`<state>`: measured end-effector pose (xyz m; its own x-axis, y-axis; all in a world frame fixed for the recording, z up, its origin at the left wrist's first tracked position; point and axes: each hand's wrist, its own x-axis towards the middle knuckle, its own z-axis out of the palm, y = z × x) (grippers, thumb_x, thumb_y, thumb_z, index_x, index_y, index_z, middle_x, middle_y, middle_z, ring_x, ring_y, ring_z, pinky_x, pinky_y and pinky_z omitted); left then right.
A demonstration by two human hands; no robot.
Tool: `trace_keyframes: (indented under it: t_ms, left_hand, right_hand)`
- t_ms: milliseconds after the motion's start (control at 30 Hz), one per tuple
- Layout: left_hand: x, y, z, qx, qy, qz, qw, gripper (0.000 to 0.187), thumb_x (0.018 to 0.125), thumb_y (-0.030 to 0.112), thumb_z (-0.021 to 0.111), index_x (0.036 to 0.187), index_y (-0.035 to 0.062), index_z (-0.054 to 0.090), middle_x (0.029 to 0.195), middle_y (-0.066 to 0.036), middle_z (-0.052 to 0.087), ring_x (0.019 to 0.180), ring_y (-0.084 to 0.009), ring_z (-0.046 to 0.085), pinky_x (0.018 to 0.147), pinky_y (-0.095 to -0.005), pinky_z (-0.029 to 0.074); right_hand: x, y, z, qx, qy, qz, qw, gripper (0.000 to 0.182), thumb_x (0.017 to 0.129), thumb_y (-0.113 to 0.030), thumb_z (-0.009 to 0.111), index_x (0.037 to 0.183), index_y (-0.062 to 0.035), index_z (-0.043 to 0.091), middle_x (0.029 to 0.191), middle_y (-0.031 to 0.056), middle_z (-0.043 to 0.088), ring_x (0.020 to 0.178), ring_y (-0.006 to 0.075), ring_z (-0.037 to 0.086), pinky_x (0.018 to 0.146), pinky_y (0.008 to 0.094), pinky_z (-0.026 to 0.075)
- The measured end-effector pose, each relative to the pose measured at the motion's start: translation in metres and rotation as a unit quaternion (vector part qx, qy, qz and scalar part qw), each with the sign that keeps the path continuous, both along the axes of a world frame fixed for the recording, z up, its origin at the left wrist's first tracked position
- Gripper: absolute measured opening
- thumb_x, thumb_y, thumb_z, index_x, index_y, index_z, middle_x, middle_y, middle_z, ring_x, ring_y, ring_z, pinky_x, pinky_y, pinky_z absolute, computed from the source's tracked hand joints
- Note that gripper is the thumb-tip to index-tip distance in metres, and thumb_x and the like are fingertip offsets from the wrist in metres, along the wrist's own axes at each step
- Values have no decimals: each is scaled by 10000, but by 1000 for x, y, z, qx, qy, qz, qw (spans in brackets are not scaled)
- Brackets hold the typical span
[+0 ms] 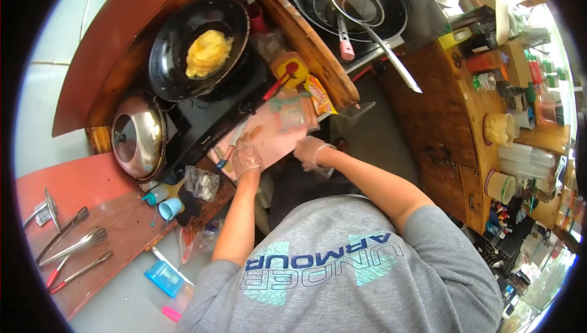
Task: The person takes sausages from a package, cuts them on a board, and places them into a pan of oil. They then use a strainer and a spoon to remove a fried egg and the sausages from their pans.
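Both my hands wear clear plastic gloves. My left hand lies with curled fingers on the near left part of a pink cutting board; whether it holds anything is unclear. My right hand curls over the board's near right corner. A small brownish piece lies on the board just beyond my left hand. A clear plastic tub stands at the board's far side. To the upper left, a black pan on the stove holds a yellow omelette.
A steel lid lies left of the stove. Tongs and utensils rest on the red counter at the left. A yellow squeeze bottle and a sauce packet sit behind the board. A wok with a strainer is at the top. Cups and jars crowd the wooden shelf on the right.
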<state>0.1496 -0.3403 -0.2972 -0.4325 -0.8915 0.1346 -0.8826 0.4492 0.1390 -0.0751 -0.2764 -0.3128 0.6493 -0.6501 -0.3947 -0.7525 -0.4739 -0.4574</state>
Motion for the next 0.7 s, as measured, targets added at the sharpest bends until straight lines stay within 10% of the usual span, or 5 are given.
trace_keyframes:
  t_ms: [133, 267, 400, 533, 700]
  left_hand:
    - [12, -35, -17, 257, -112, 62, 958, 533, 885, 70, 554, 1414, 107, 507, 1154, -212, 663, 1058, -379, 665, 929, -467, 521]
    - [10, -36, 25, 306, -39, 120, 944, 311, 881, 212, 624, 1056, -43, 665, 1061, -281, 688, 992, -422, 677, 917, -456, 532]
    - [42, -19, 33, 303, 61, 64, 949, 247, 810, 203, 674, 819, -40, 718, 923, -258, 697, 939, -401, 666, 857, -455, 526]
    - [19, 6, 122, 283, 231, 48, 930, 202, 834, 199, 643, 866, 10, 705, 873, -246, 683, 864, -422, 665, 799, -479, 530]
    - [6, -2, 166, 220, 282, -47, 933, 341, 854, 222, 659, 1142, 40, 655, 945, -254, 677, 887, -428, 660, 776, -489, 519]
  right_hand:
    - [69, -53, -35, 33, 25, -165, 986, 322, 835, -300, 676, 942, -6, 753, 1043, 224, 695, 983, 384, 672, 854, 439, 537]
    - [98, -75, -39, 18, 109, -194, 975, 320, 909, -247, 587, 1038, 11, 726, 1159, 240, 670, 1085, 386, 650, 911, 436, 521]
    - [88, -59, 26, 111, -67, -445, 886, 337, 973, -203, 493, 1124, 33, 679, 1156, 224, 676, 1123, 347, 644, 926, 405, 521]
    - [90, -49, 59, 333, -489, -545, 594, 274, 973, -226, 589, 996, 34, 671, 973, 150, 698, 967, 233, 684, 813, 364, 558]
    - [70, -51, 118, 274, -654, -520, 476, 205, 943, -185, 668, 962, 15, 628, 965, 137, 686, 847, 248, 686, 780, 370, 562]
